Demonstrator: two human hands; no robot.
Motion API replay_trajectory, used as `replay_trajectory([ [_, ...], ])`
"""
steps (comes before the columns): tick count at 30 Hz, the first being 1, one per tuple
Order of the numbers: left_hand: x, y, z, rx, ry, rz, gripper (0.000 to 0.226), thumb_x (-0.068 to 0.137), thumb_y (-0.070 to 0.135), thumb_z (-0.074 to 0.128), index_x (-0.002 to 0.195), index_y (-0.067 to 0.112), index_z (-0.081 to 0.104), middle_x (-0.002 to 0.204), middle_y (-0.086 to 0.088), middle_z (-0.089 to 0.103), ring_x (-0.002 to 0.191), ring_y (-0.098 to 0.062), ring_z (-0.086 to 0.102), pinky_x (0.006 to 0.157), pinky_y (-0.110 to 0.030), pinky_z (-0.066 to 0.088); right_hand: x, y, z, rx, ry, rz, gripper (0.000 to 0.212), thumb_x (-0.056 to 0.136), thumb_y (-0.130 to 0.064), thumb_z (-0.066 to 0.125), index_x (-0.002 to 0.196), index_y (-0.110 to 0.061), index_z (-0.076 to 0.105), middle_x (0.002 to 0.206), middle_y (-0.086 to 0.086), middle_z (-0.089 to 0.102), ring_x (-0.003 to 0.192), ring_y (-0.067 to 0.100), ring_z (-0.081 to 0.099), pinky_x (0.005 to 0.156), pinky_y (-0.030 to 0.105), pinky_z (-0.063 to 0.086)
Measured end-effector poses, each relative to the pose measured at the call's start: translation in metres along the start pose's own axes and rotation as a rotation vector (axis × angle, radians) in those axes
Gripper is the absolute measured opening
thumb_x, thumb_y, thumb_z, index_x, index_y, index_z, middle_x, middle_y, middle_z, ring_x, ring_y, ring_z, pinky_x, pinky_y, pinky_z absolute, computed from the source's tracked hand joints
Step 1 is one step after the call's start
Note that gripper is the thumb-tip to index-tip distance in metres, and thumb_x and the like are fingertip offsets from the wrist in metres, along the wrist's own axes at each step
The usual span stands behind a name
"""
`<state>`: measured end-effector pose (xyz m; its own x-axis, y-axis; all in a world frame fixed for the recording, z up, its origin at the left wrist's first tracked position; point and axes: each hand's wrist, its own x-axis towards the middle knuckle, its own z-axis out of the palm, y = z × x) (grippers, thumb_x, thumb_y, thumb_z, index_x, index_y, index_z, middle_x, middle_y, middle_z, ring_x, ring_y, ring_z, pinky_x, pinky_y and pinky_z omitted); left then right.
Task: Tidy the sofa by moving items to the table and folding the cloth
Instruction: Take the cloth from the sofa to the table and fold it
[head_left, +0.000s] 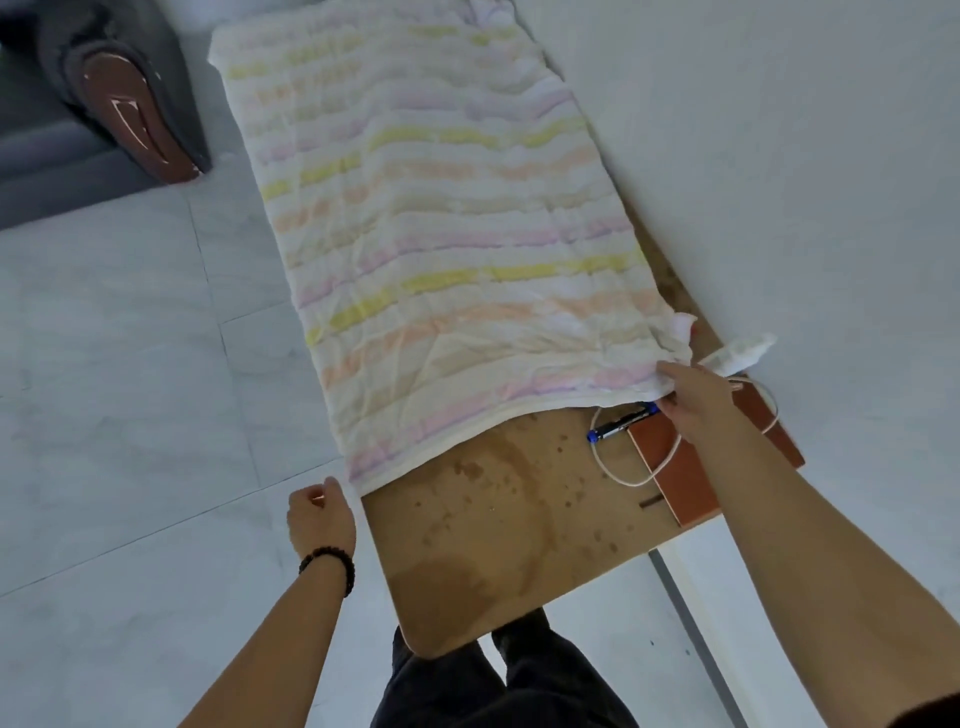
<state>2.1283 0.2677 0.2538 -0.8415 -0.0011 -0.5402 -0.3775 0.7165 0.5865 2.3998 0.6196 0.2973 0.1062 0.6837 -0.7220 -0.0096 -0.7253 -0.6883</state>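
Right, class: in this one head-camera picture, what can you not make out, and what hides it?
All in the head view.
Pen: far end under the cloth and the right hand gripping it.
Cable: both ends hidden by that hand and the cloth.
Cloth: far end cut by the top edge.
Sofa: mostly cut by the left edge.
Left hand: seen from behind, so any held thing is hidden.
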Motion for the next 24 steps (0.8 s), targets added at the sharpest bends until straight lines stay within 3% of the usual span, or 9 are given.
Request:
replay_trajectory([
  [1,0.006,-0.001,0.003,-0.132,-0.024,-0.165,0.044,0.091,0.050,0.050,0.095,0.006,0.054,0.087,-0.010,0.060,0.098,-0.039,0.061,0.082,-0.043,0.053,0.001,0.002,0.003,0.036,-0.014,0.018,0.056,0.078,-0.004,0.078,0.131,-0.008,0.058,0.128,0.008,0.064,0.105,0.023,0.067,0.067,0.030,0.062],
  [3,0.015,0.001,0.008,-0.376,-0.211,-0.513,0.066,0.089,0.062,0.049,0.120,0.004,0.054,0.103,-0.011,0.059,0.109,-0.033,0.058,0.094,-0.047,0.051,-0.001,0.007,0.010,0.121,-0.037,0.051,0.041,0.086,0.002,0.070,0.125,-0.005,0.060,0.123,0.010,0.067,0.098,0.019,0.069,0.067,0.025,0.062],
  [6,0.032,0.002,0.013,-0.651,-0.496,-0.782,0.101,0.070,0.083,0.051,0.131,0.003,0.047,0.121,-0.005,0.061,0.113,-0.025,0.058,0.105,-0.050,0.043,-0.009,0.013,0.019,0.207,-0.094,0.128,0.039,0.088,-0.001,0.070,0.126,-0.004,0.062,0.113,0.010,0.071,0.095,0.019,0.070,0.066,0.025,0.061],
  [8,0.040,0.007,0.013,-0.822,-0.501,-0.770,0.081,0.078,0.072,0.058,0.127,0.008,0.056,0.124,-0.006,0.063,0.118,-0.025,0.058,0.104,-0.048,0.044,-0.016,0.015,0.023,0.129,-0.127,0.237,0.031,0.088,-0.008,0.072,0.118,-0.007,0.063,0.108,0.009,0.071,0.094,0.021,0.069,0.070,0.028,0.060],
  [11,0.040,0.025,0.005,-1.025,-0.326,-0.652,0.034,0.100,0.026,0.050,0.129,0.012,0.057,0.124,-0.005,0.065,0.116,-0.021,0.059,0.096,-0.037,0.049,-0.023,0.002,0.025,0.046,-0.116,0.330,0.032,0.086,-0.019,0.076,0.113,-0.011,0.061,0.110,0.009,0.066,0.098,0.022,0.065,0.083,0.033,0.054],
  [14,0.027,0.043,-0.019,-1.332,-0.279,-0.680,0.036,0.086,0.005,0.049,0.121,0.012,0.052,0.096,-0.003,0.061,0.083,-0.019,0.059,0.078,-0.026,0.052,-0.027,-0.022,0.022,0.295,-0.089,0.326,0.036,0.087,-0.022,0.074,0.118,-0.010,0.060,0.116,0.010,0.065,0.098,0.024,0.063,0.071,0.037,0.053],
  [17,0.004,0.060,-0.040,-1.467,-0.315,-0.668,0.034,0.082,0.009,0.053,0.117,0.009,0.052,0.104,-0.007,0.062,0.081,-0.022,0.062,0.066,-0.028,0.054,-0.036,-0.049,0.016,0.423,-0.161,0.300,0.057,0.075,-0.018,0.080,0.129,-0.012,0.061,0.125,0.008,0.067,0.108,0.025,0.065,0.073,0.040,0.054],
  [21,-0.017,0.090,-0.061,-1.383,-0.357,-0.572,0.033,0.094,0.030,0.059,0.120,0.010,0.058,0.114,-0.010,0.068,0.097,-0.026,0.067,0.067,-0.034,0.057,-0.039,-0.091,0.008,0.341,-0.385,0.075,0.113,0.029,-0.016,0.096,0.135,-0.008,0.059,0.130,0.013,0.067,0.121,0.032,0.063,0.107,0.045,0.047],
  [24,-0.026,0.109,-0.077,-1.412,-0.248,-0.456,0.028,0.097,0.023,0.054,0.123,0.014,0.061,0.115,-0.005,0.071,0.100,-0.022,0.069,0.058,-0.030,0.058,-0.064,-0.129,0.007,0.316,-0.330,-0.121,0.071,0.071,-0.026,0.083,0.136,-0.009,0.057,0.128,0.009,0.068,0.118,0.027,0.065,0.096,0.041,0.054],
])
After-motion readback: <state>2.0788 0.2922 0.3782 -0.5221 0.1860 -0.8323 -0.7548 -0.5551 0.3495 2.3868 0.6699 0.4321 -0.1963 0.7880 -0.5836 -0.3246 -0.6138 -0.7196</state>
